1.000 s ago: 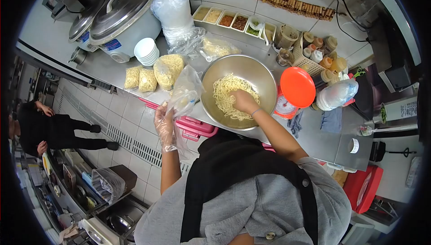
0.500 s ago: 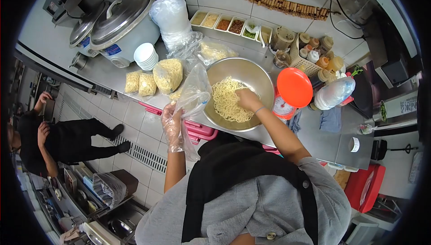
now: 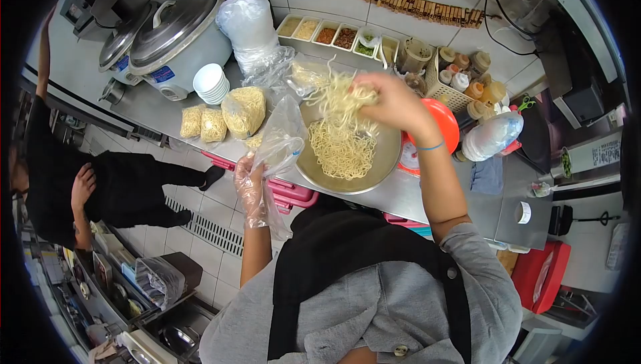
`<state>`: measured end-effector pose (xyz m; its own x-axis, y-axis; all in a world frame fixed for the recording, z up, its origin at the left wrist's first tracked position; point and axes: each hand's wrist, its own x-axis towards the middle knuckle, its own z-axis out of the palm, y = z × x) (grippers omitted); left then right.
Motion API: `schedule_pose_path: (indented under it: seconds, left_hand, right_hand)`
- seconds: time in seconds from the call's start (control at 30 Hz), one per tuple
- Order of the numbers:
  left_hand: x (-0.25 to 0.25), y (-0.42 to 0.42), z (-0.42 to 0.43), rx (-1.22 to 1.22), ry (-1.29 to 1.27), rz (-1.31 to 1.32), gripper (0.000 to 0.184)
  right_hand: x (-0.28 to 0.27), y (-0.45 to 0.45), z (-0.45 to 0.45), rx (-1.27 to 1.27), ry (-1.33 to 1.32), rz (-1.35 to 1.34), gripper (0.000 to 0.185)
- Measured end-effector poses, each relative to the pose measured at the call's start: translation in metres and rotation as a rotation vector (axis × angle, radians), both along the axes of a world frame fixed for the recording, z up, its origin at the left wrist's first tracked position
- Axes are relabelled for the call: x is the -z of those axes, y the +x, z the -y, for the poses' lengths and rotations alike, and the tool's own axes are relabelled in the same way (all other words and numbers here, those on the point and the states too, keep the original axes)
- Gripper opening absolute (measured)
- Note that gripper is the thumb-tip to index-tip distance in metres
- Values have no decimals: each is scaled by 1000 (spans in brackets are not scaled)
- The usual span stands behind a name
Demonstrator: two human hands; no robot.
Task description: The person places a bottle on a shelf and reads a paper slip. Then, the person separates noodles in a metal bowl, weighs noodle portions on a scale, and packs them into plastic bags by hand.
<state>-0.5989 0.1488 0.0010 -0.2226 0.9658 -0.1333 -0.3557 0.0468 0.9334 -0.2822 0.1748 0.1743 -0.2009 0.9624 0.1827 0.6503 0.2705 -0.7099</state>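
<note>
My right hand (image 3: 397, 100), blurred at the fingers, is closed on a clump of noodles (image 3: 342, 97) lifted above a metal mixing bowl (image 3: 386, 164). Loose strands hang from it toward the noodle pile (image 3: 342, 154) inside that bowl. To the left, my left hand (image 3: 250, 187), in a clear plastic glove, grips a clear plastic bag (image 3: 280, 134) by its edge. The bag's upper part leans against the bowl's left rim; what it contains, if anything, cannot be made out.
Bagged noodles (image 3: 244, 112) and stacked white bowls (image 3: 211, 84) stand left, before large cookers (image 3: 177, 37). Condiment containers (image 3: 326, 34) line the back. A red-topped scale (image 3: 444, 120) and a bottle basket (image 3: 454, 97) stand right. Another person (image 3: 60, 170) is at far left.
My right hand has risen out of the bowl, lifting noodles with it. My left hand keeps its grip on the bag. The other person has shifted, with one arm now raised.
</note>
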Motion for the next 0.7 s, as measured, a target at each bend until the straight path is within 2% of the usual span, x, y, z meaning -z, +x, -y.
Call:
schedule_pose_path:
  seconds: [0.03, 0.1, 0.17, 0.2, 0.27, 0.3, 0.37, 0.4, 0.5, 0.53, 0.6, 0.7]
  left_hand:
    - [-2, 1, 1, 0, 8, 4, 25]
    - [-2, 2, 2, -6, 9, 15, 24]
    - [-2, 3, 2, -11, 12, 27, 24]
    - [-1, 4, 2, 8, 21, 40, 24]
    - [-3, 8, 1, 25, 34, 52, 24]
    - [-6, 13, -1, 38, 58, 50, 24]
    - [-12, 22, -7, 49, 81, 45, 24]
    - [-14, 27, -12, 43, 108, -17, 22]
    - [-23, 41, -28, 56, 121, -101, 21]
    - [-21, 47, -37, 45, 174, -149, 21]
    - [-13, 59, -56, -4, 332, -307, 21]
    - [-4, 84, -77, 37, 460, -317, 19]
  right_hand:
    - [19, -3, -3, -46, -121, 116, 41]
    - [79, -6, -13, -182, -379, 212, 53]
    - [137, -25, -9, -13, -422, 464, 63]
    - [161, -33, 1, -15, -422, 464, 63]
    - [198, -45, 17, 157, -198, 539, 70]
    - [211, -42, 13, 155, -195, 539, 70]
    - [231, -31, 7, -8, -390, 303, 76]
    - [235, -26, 3, -7, -377, 266, 66]
    - [189, -17, 2, 11, -338, 164, 56]
    - [161, -16, 4, -13, -309, 104, 57]
    - [145, -7, 1, -62, -275, 9, 57]
    - [133, -2, -4, -136, -285, -152, 55]
